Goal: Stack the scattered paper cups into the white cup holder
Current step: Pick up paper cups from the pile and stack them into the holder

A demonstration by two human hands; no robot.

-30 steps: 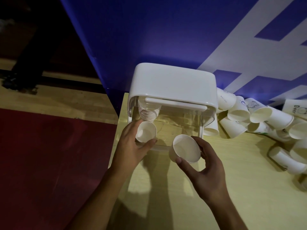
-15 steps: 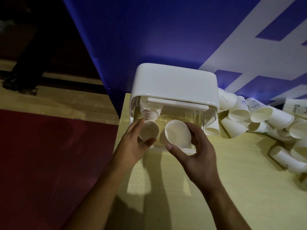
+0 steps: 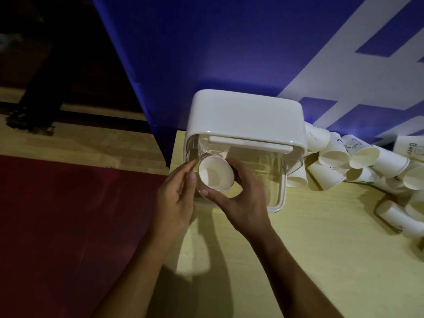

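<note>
One holder (image 3: 247, 115) standing on table (image 3: 321, 249). Right hand (image 3: 241, 203) pinching one cup (image 3: 215, 173) at holder's left front. Left hand (image 3: 176, 200) lying beside cup, fingers straight, gripping nothing. One stack (image 3: 205, 154) sitting inside. Over ten loose cups (image 3: 335, 154) lying right of holder.

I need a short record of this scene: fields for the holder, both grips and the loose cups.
holder: white cup holder, clear front, on the table
inside: stack of cups, left side
right grip: holds a paper cup, mouth toward camera, at that stack
left grip: fingers straight, beside the cup
loose cups: heap on table, right of holder
</note>
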